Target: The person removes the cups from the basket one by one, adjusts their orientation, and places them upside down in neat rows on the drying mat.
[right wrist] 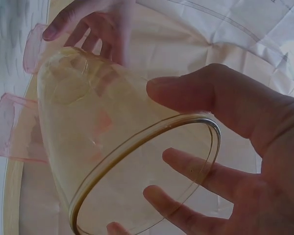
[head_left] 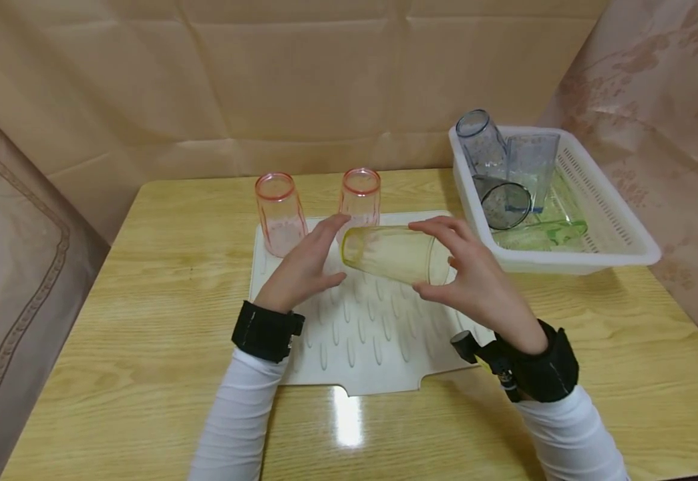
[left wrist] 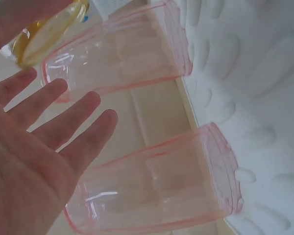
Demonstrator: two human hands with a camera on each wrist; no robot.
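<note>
Main risk: the yellow cup (head_left: pixel 395 254) is lying sideways in the air above the white mat (head_left: pixel 361 321), carried only at its wide open end by the right hand (head_left: pixel 475 280). It's smooth clear plastic and the hold sits right at the rim, so a twist of the wrist could let it slip and drop onto the mat.

Second risk: two pink cups (head_left: pixel 279 214) (head_left: pixel 361 197) stand upside down on the mat just beyond the yellow cup's closed end. Swinging that end down or forward could clip the nearer one and tip it over. The mat's ridges make a poor seat for a rim that lands crooked.

Right grip: fingers spread wide and curled round the cup's mouth, thumb (right wrist: pixel 206 93) on the outer wall, fingertips (right wrist: pixel 186 164) across the opening. Clamped on the yellow cup, loosely by the look of it.

Left grip: the left hand (head_left: pixel 303 267) has its fingers straight and apart, holding nothing. Fingertips sit at the cup's closed end; I can't tell whether they touch.

To the right of the right hand sits a white basket (head_left: pixel 619 250) on the counter (head_left: pixel 162 300), with more cups lying in it.
</note>
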